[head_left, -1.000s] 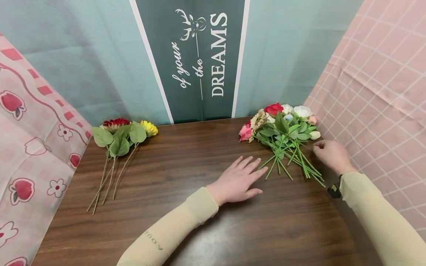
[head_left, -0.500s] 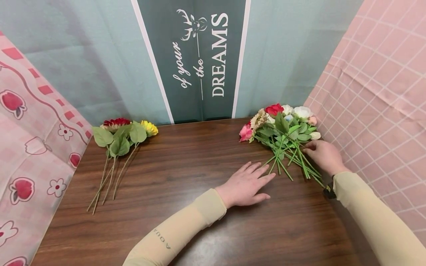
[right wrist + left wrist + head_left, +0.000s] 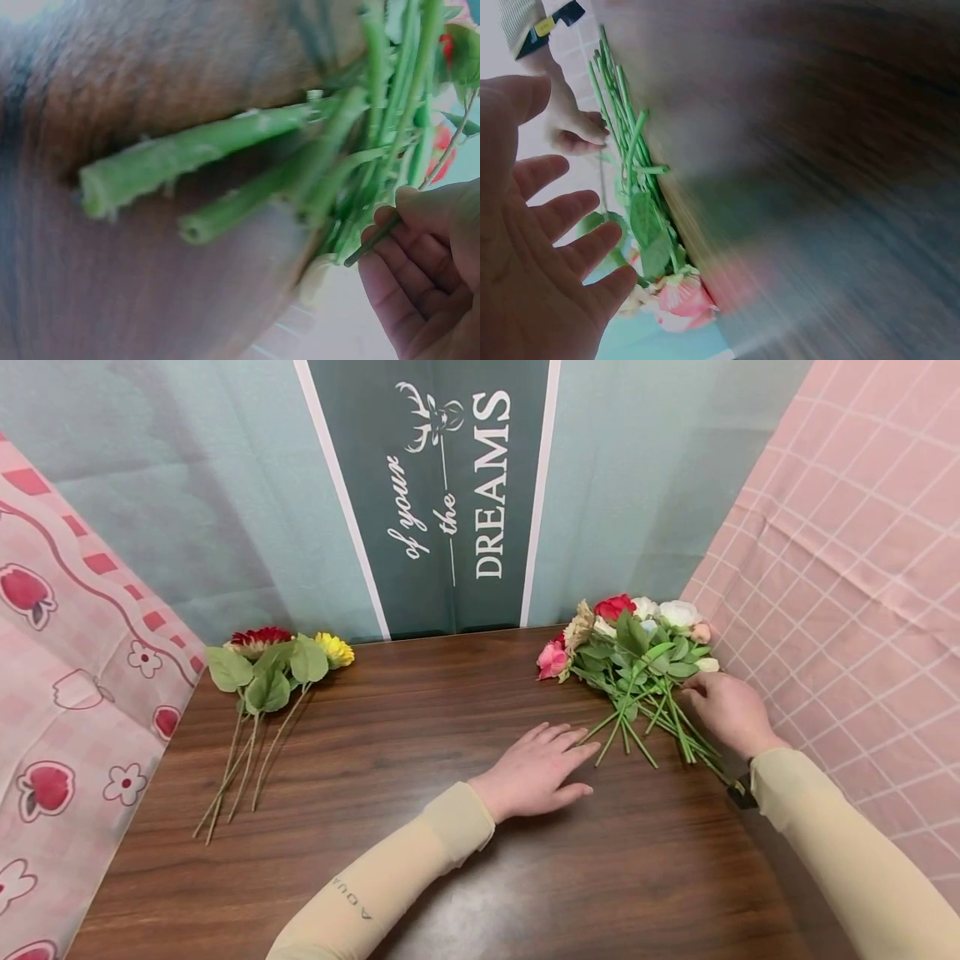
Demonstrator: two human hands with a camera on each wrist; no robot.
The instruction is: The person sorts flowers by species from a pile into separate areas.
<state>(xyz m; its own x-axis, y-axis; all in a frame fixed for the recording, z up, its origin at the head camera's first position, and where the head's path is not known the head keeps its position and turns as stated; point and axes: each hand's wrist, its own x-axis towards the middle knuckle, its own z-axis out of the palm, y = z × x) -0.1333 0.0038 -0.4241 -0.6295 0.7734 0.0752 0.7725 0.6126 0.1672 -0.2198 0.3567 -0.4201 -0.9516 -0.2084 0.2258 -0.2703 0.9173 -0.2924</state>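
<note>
A mixed bunch of artificial flowers (image 3: 637, 647) lies at the table's far right, its green stems (image 3: 660, 727) fanned toward me. My right hand (image 3: 693, 689) is at the stems' right side. In the right wrist view its thumb and forefinger (image 3: 409, 214) pinch one thin stem (image 3: 375, 244) beside the thick green stems (image 3: 225, 150). My left hand (image 3: 558, 747) lies flat on the wood with straight fingers, its tips just short of the nearest stem end. In the left wrist view that open palm (image 3: 540, 247) faces the stems (image 3: 626, 135) and a pink bloom (image 3: 682, 300).
A second, smaller bunch with a red and a yellow flower (image 3: 270, 664) lies at the far left of the dark wooden table (image 3: 420, 710). Cloth backdrops wall in the left, back and right sides, with a green banner (image 3: 442, 485) behind.
My right hand has moved left into the stems and closed its fingertips on one. My left hand slid toward the stems, then drew back a little.
</note>
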